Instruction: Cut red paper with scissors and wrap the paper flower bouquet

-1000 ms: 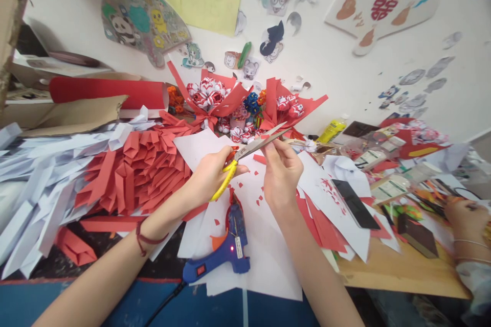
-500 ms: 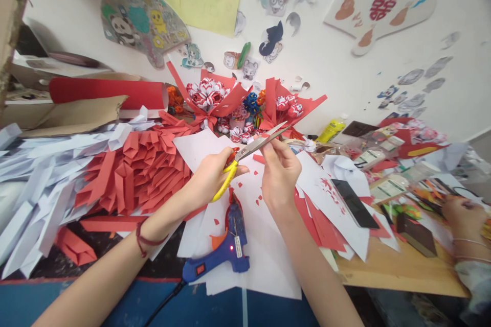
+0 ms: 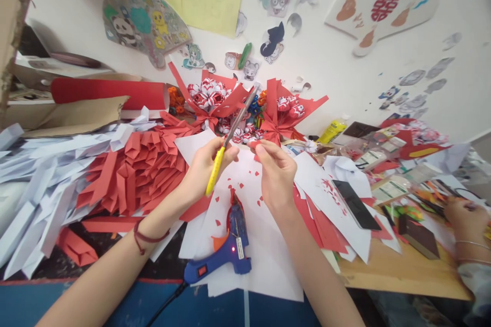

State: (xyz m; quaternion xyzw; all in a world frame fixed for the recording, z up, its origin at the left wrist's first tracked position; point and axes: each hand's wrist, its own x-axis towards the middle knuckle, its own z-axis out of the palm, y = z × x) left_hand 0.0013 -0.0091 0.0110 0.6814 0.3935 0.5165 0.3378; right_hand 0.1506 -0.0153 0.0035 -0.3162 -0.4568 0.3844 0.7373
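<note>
My left hand (image 3: 205, 166) is closed around the yellow handles of a pair of scissors (image 3: 215, 168), whose blades point up and away toward the bouquets. My right hand (image 3: 276, 171) pinches a small piece of red paper (image 3: 254, 146) between thumb and fingers, a short way right of the scissors. Below both hands lie white paper sheets (image 3: 268, 255) with small red clippings (image 3: 229, 187) scattered on them. A blue glue gun (image 3: 224, 253) with a lit red light rests on the sheets between my forearms.
Folded red paper strips (image 3: 138, 173) and white ones (image 3: 42, 179) are heaped at the left. Two red-wrapped paper flower bouquets (image 3: 209, 96) stand by the wall. A phone (image 3: 355, 204) lies on papers at the right; beyond it is another person's hand (image 3: 466, 219).
The scissors have swung away from my right hand, from pointing right to pointing up. My right hand has shifted slightly left and lower, and the red piece shows more clearly.
</note>
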